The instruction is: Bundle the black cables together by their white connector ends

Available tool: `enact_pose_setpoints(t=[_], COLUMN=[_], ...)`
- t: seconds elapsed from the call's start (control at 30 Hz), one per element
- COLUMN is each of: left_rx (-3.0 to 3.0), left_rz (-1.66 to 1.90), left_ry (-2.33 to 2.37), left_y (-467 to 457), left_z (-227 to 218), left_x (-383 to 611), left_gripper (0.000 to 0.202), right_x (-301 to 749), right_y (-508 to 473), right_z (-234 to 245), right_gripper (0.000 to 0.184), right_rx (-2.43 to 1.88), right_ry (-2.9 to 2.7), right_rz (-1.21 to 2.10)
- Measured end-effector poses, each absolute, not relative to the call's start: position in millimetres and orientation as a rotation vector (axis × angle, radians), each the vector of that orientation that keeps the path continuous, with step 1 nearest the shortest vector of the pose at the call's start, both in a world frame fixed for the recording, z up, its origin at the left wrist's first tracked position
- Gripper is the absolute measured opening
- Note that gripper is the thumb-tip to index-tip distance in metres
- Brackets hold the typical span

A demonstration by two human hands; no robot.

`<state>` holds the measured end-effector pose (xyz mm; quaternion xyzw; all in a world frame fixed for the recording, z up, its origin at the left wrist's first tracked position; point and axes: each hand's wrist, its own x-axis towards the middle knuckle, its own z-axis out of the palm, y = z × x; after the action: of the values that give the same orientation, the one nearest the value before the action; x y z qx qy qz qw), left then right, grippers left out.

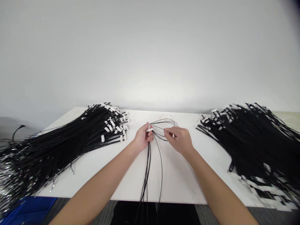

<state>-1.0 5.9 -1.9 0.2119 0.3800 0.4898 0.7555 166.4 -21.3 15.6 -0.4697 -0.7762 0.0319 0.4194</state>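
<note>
My left hand point(143, 136) is closed around a small bundle of thin black cables point(148, 156) near the middle of the table. A white connector point(149, 129) shows at its thumb and fingers. From that grip the cables hang down over the table's front edge, and others bow out to the right in loops. My right hand point(179, 139) pinches one of the looped black cables between thumb and fingertips, a short way right of the left hand. A small white piece shows beneath its fingers, too small to make out.
On the left lies a large pile of black cables point(77, 134) with white connectors, its far-left ends shiny. Another big cable pile point(248, 140) covers the right side. The white table point(178, 184) meets a plain wall point(150, 56). Something blue point(30, 209) sits below the left edge.
</note>
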Motion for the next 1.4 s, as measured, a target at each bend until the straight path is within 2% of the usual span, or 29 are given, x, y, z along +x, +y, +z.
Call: enact_pose_setpoints(t=[0.23,0.47,0.53,0.83,1.3,1.4], left_rx=[0.511,0.691,0.717,0.839,0.846,0.791], left_rz=[1.086,1.139,1.142,1.074,1.051,1.032], left_ry=[0.862,0.883,0.89,0.885,0.853,0.871], left_y=[6,7,7,0,-1,1], left_z=[-3,-7,-7,-6,-7,-6], left_x=[0,0,0,3,3,3], left_gripper=[0.025,0.029,0.03,0.031,0.031,0.03], right_x=[167,169,169,160,160,161], right_y=[-23,-22,-21,-21,-18,-18], right_z=[18,21,19,6,-3,-2], right_gripper=[0.02,0.022,0.022,0.022,0.023,0.018], right_rx=[-1.244,-1.376,-1.411,-1.239,-1.215,-1.197], right_ry=[-1.973,-1.806,-1.791,-1.97,-2.054,-2.051], right_rz=[0.165,0.618,0.638,-0.034,-0.175,-0.279])
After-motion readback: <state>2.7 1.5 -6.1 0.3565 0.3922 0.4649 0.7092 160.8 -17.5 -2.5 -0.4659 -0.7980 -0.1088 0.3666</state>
